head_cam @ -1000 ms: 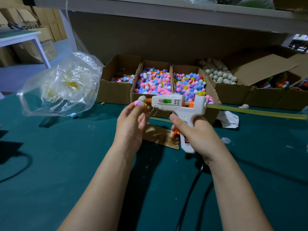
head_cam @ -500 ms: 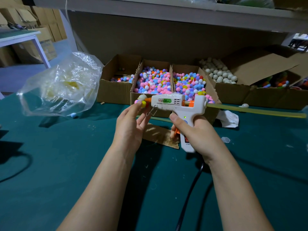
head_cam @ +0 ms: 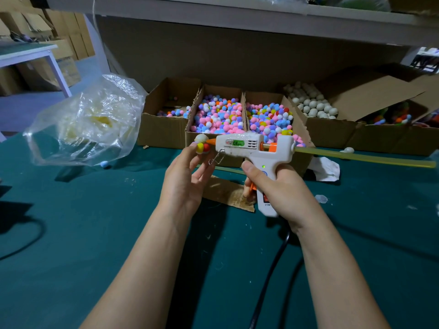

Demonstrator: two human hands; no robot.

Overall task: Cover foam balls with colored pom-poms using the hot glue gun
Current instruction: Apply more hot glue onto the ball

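Hot glue gun (head_cam: 249, 148) meets foam ball (head_cam: 201, 139).
I see my left grip (head_cam: 187, 184) pinching the ball, right grip (head_cam: 282, 188) clenched round the gun, nozzle touching bare foam.

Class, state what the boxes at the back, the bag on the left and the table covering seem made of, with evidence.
Boxes: brown corrugated cardboard, matt; ragged torn flap edges. Bag: thin clear plastic film, glossy; crinkles catch light. Table covering: dark green, matt, possibly felt or cloth; no shine, texture too fine to tell.
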